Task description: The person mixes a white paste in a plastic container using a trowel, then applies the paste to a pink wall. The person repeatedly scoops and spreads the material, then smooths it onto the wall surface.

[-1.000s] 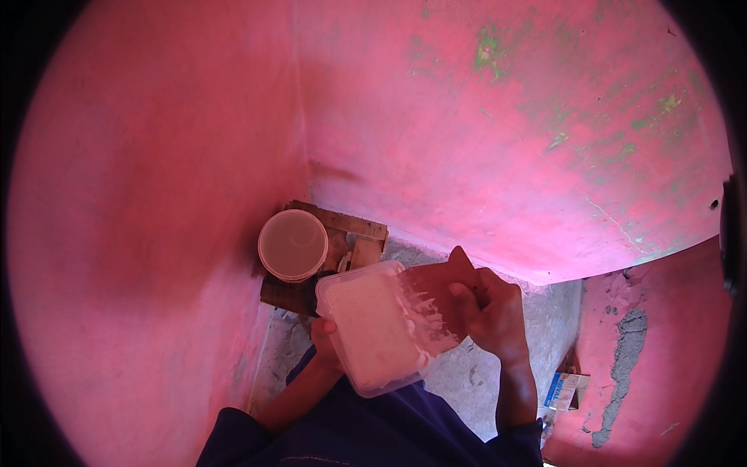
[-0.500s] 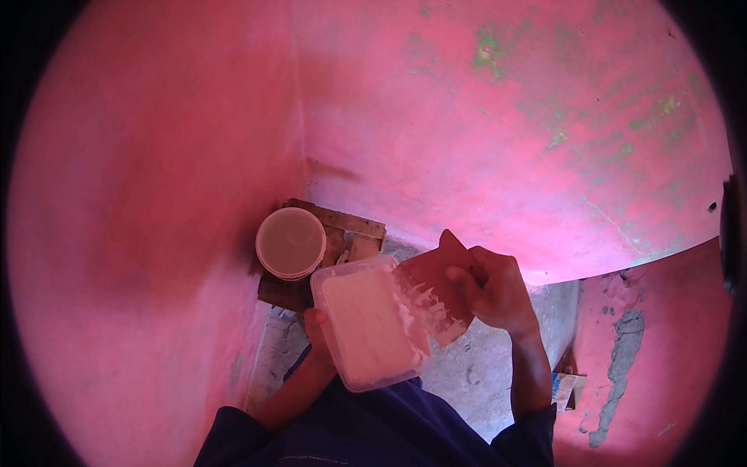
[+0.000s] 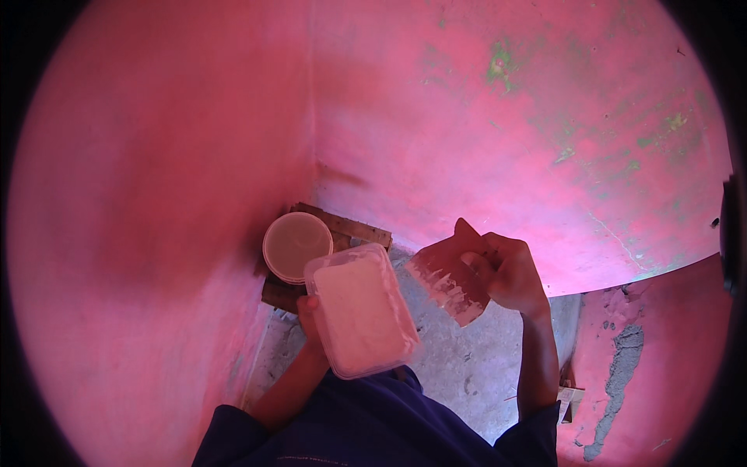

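Note:
My left hand [image 3: 310, 315] grips the left edge of a clear plastic tub [image 3: 412, 338], held tilted in front of me. Pale putty [image 3: 362, 311] fills the tub, its top fairly smooth, with smears along the right wall. My right hand [image 3: 513, 272] is closed on a flat, wide putty scraper [image 3: 447, 268], thumb on its near face. Streaks of putty coat the scraper's lower edge. A gap separates the scraper from the tub's right rim. The left fingers under the tub are hidden.
A round bucket [image 3: 297, 247] stands on a wooden pallet [image 3: 354, 227] in the corner. Pink walls [image 3: 436, 148] rise to the left and ahead, with green patches [image 3: 500, 66] on the far one. Grey concrete floor [image 3: 475, 366] lies below. A small box [image 3: 570, 401] sits at the right wall.
The scraper has come away from the tub, moving up and to the right in my right hand. The tub has shifted slightly up and left. The view has turned a little.

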A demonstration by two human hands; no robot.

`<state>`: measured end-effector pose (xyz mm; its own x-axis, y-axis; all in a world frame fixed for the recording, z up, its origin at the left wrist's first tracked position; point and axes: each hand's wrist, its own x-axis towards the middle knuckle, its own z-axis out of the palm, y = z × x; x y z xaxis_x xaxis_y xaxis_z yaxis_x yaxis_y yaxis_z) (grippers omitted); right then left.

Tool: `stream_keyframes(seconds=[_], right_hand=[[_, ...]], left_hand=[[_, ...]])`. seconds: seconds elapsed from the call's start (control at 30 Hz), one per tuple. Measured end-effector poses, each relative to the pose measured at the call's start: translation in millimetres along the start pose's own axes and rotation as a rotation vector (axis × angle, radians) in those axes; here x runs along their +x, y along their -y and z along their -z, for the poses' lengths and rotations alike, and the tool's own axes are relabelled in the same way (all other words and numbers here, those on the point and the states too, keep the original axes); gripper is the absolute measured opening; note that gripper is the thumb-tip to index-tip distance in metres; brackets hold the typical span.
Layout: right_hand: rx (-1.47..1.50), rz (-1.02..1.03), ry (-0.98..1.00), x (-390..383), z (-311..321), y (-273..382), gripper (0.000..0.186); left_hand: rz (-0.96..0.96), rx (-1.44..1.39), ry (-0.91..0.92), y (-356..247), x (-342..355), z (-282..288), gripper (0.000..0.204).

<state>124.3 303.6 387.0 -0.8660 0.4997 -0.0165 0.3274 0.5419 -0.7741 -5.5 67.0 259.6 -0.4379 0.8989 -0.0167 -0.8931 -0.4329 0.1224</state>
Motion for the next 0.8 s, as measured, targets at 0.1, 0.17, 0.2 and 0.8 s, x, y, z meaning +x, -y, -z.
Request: stream_keyframes(seconds=[0.1,0.17,0.2,0.8], right_hand=[[0.077,-0.050,-0.012,-3.7,0.4,2.2,0.017],[0.164,-0.071,-0.029,-4.8,1.5,4.3,0.018],[0.226,-0.067,-0.047,-4.0,-0.6,4.6,0.019],[0.207,0.481,0.001,-12.6,-3.2,11.9,0.033]], left_hand=[[-0.006,0.017,-0.018,-3.9,-3.0,-0.5,0.091],[-0.004,0.023,-0.023,-4.8,-3.0,-1.8,0.091],[-0.008,0.024,-0.024,-4.2,-2.0,-3.3,0.091],[-0.002,0.065,-0.065,5.3,14.1,-5.9,0.089]])
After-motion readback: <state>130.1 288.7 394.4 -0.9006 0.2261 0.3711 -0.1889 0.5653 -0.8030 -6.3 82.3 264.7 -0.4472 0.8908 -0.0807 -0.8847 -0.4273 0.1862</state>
